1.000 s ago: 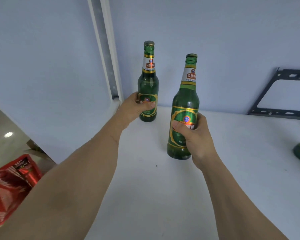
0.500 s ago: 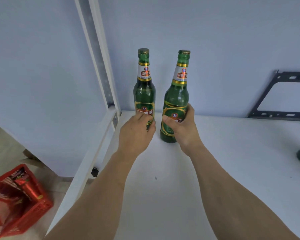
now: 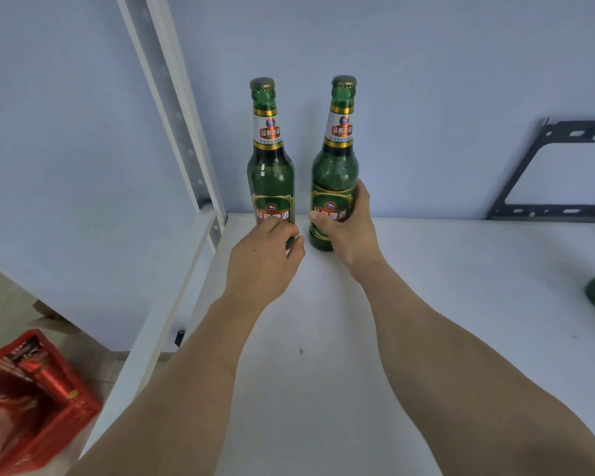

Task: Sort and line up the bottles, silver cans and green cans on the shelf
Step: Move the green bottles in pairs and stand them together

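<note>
White shelf (image 3: 426, 304) against blue wall (image 3: 426, 80); right hand (image 3: 349, 231) still gripping right beer bottle (image 3: 335, 173), left hand (image 3: 265, 259) loosening off left beer bottle (image 3: 270, 173), both bottles now back at wall.

— Premises type?
— A stock or storage area, shop-style. A white shelf board (image 3: 323, 389) is fixed to a white slotted metal upright (image 3: 172, 108), set against a plain pale blue wall (image 3: 426, 80).
— Supporting evidence?
— Two capped green beer bottles (image 3: 270, 173) with matching labels stand side by side at the back of the shelf. A red plastic crate (image 3: 59, 427) of red-wrapped goods sits on the floor below. A dark metal bracket (image 3: 547, 214) lies against the wall.
</note>
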